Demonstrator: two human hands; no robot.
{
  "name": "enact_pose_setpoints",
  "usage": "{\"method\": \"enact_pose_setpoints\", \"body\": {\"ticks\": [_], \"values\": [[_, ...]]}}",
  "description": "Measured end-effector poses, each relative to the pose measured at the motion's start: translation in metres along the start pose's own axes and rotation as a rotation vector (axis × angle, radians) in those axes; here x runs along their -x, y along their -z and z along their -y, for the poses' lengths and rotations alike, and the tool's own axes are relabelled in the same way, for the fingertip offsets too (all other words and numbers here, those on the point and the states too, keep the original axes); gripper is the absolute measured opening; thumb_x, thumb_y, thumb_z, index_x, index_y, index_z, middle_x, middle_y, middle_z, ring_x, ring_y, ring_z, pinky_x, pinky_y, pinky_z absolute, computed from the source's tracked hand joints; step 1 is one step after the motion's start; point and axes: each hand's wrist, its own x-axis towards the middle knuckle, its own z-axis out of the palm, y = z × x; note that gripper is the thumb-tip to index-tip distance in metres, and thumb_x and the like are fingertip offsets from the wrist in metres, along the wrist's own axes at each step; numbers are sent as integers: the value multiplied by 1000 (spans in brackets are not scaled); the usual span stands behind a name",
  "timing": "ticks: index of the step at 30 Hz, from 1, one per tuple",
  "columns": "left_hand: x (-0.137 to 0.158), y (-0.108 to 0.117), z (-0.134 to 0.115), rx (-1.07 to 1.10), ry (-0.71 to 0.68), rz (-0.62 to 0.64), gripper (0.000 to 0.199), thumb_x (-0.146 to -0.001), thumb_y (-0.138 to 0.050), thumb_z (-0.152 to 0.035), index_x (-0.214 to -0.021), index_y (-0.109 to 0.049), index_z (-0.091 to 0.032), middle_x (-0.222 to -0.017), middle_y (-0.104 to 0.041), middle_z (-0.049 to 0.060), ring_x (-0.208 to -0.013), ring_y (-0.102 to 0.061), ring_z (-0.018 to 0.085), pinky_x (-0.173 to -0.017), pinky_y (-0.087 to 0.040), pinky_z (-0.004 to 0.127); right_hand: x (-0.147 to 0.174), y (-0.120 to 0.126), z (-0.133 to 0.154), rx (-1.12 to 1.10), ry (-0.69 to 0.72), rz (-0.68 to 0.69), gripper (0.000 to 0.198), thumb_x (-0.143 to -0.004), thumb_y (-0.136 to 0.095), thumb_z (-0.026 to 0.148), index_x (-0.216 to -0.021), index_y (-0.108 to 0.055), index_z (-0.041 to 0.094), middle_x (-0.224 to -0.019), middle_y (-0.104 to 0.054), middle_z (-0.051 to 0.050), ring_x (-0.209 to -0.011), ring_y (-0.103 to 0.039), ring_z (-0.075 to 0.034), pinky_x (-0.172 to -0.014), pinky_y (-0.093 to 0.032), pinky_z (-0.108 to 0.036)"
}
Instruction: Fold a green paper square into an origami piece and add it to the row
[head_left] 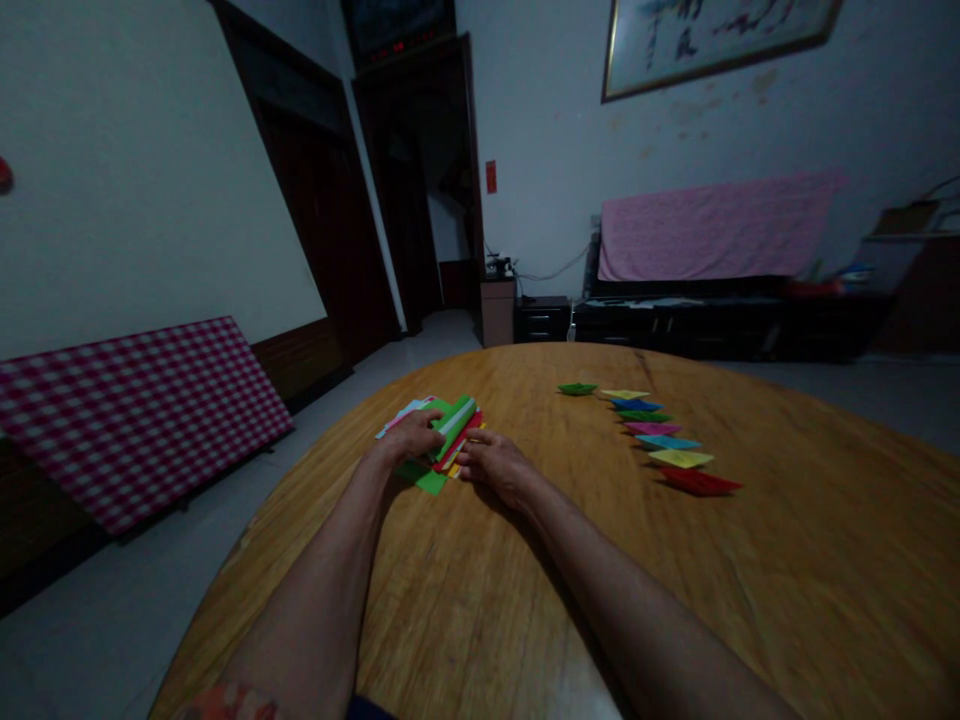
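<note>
A pile of coloured paper sheets (pixel 454 456) lies on the round wooden table, with red, yellow, white and pale blue edges showing. Its top green paper sheet (pixel 453 420) is curled up along the right side. My left hand (pixel 409 437) rests over the left of the pile, its fingers on the green sheet. At the right edge of the pile, my right hand (pixel 498 466) has its fingers apart, the fingertips close to or touching the sheets. Another green corner (pixel 424 478) sticks out below my left hand.
Several folded paper boats stand in a slanting row on the right, from a green boat (pixel 577 389) to a red boat (pixel 700 483). The wooden table (pixel 465 620) has a rounded far edge. Beyond it are a checked panel (pixel 142 420) and a low black cabinet (pixel 675 325).
</note>
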Motion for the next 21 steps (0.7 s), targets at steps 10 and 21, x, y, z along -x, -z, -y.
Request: {"method": "enact_pose_setpoints", "body": {"ticks": [10, 21], "values": [[10, 1, -10, -166, -264, 22, 67, -69, -57, -28, -135, -47, -22, -117, -63, 7, -95, -59, 19, -75, -44, 24, -5, 2, -10, -13, 63, 40, 22, -77, -52, 8, -97, -58, 17, -69, -58, 1, -53, -50, -6, -53, -42, -18], [1, -2, 1, 0, -74, 13, 16, -63, -57, -26, -72, -63, -15, -58, -52, -2, -52, -47, 12, -47, -31, 23, -4, 2, -9, -30, 68, 65, 10, -76, -56, 13, -85, -56, 18, -67, -56, 2, -54, -50, -7, -52, -43, -18]]}}
